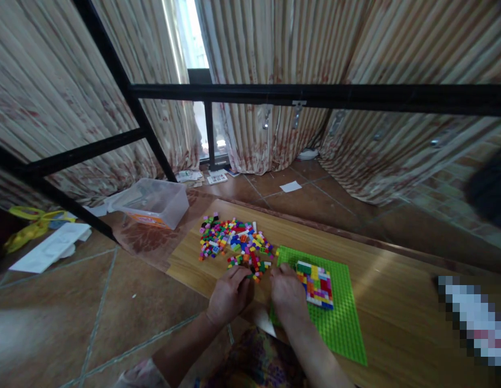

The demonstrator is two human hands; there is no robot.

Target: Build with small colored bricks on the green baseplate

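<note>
A loose heap of small coloured building bricks (234, 237) lies on the wooden board. At its near edge is my left hand (231, 293), fingers curled and fingertips touching or just over the bricks; what they pinch, if anything, is hidden. My right hand (289, 293) is closed over the left edge of the green baseplate (343, 323), thumb and fingers together, their contents too small to make out. Just right of that hand, a block built of multicoloured bricks (318, 285) stands on the baseplate, its left side partly covered by the hand.
A clear plastic box (169, 202) with an orange label stands beyond the board's (388, 269) left end. Black metal bars (242, 92) cross in front of the curtains (275, 48). White foam pieces (52, 248), a yellow bag (26, 231) and papers (291, 186) lie on the floor.
</note>
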